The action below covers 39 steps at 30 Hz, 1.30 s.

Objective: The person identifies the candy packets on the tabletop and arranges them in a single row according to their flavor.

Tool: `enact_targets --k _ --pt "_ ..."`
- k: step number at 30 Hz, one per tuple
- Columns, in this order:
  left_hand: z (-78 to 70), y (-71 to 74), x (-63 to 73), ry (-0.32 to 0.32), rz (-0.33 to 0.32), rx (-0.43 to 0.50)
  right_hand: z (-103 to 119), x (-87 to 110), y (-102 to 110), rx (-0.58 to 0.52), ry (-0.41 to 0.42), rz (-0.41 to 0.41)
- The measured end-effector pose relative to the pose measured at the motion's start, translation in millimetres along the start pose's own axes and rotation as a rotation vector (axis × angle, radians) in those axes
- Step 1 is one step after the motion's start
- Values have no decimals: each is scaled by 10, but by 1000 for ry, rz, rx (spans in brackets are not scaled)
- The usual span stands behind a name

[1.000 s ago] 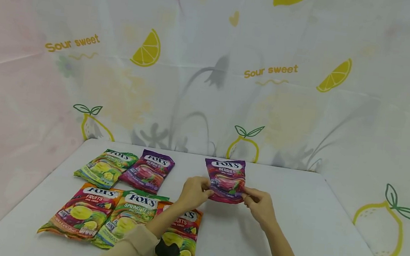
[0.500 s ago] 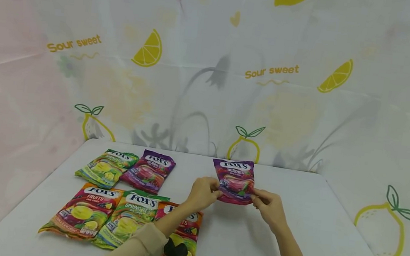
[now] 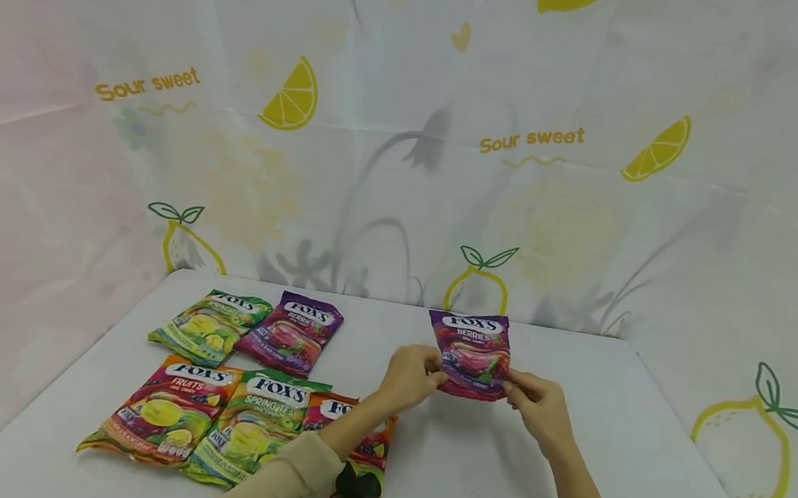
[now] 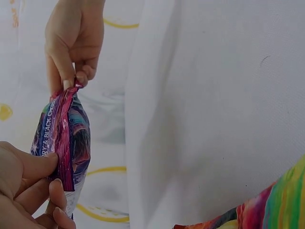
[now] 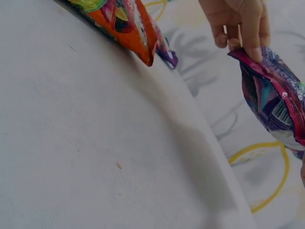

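A purple bag of Fox's Berries candy (image 3: 472,352) is held up over the back of the white table, its printed front facing me. My left hand (image 3: 411,378) pinches its lower left corner between thumb and fingers. At the lower right corner, my right hand (image 3: 542,414) pinches the edge. In the left wrist view the bag's red bottom seam (image 4: 64,138) stretches between both hands. The right wrist view shows the underside of the bag (image 5: 274,105) hanging clear of the tabletop; only a sliver of the right hand (image 5: 303,171) appears there.
Several candy bags lie on the table's left half: a green Spring Tea bag (image 3: 211,327) and a purple Berries bag (image 3: 293,334) behind, with Fruits (image 3: 163,411), Spring Tea (image 3: 253,420) and another Fruits bag (image 3: 371,441) in front. A lemon-print cloth (image 3: 375,198) hangs behind.
Both hands have carried the held Berries bag to the right, keeping the same grip. The bags lying on the table stay where they were.
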<state>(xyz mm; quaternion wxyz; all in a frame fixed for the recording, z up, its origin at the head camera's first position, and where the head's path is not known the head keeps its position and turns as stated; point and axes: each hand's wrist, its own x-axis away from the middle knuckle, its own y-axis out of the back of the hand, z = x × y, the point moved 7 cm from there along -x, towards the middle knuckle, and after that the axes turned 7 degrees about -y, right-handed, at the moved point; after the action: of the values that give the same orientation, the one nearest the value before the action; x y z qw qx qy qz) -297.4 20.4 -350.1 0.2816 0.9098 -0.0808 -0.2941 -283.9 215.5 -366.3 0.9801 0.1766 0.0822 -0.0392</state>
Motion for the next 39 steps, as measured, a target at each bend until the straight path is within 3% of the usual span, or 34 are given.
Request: enact_targets --k 24,39 --pt "-65 -196 -77 -6 -26 6 -66 22 187 21 38 -1" --pt "-45 -418 -144 47 2 -20 -199 7 334 9 63 -42"
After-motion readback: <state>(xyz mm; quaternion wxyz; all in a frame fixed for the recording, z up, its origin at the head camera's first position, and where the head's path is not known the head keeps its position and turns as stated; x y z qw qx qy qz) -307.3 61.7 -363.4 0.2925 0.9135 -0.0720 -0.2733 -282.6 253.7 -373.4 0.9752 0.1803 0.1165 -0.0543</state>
